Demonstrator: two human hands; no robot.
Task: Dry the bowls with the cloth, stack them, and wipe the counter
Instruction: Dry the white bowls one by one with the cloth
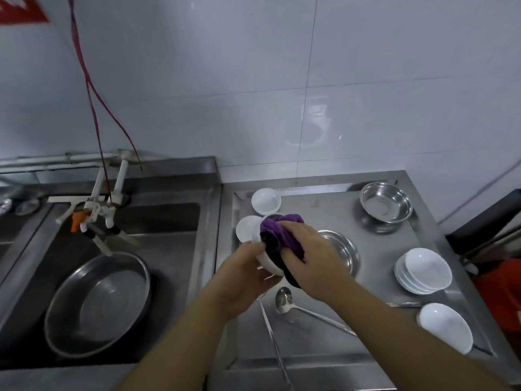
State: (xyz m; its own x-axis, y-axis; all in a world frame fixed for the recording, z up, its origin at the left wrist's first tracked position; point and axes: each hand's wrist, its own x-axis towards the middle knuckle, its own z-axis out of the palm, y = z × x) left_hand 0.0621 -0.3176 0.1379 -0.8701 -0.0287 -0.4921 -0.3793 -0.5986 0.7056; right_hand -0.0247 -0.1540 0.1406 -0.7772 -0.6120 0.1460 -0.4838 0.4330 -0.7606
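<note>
Above the steel surface (pixel 380 280), the left hand (pixel 248 275) is cupping a white bowl (pixel 267 263), steadying it while the right hand (pixel 313 258) is clenching a purple cloth (pixel 275 230) inside it, drying; dried bowls (pixel 423 270) are sitting stacked at the right.

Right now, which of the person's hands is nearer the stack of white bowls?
Right. The right hand is just left of the stack of white bowls; the left hand is farther left.

Bare counter (pixel 375 266) lies between steel bowls and stacked white bowls (pixel 423 270).
</note>
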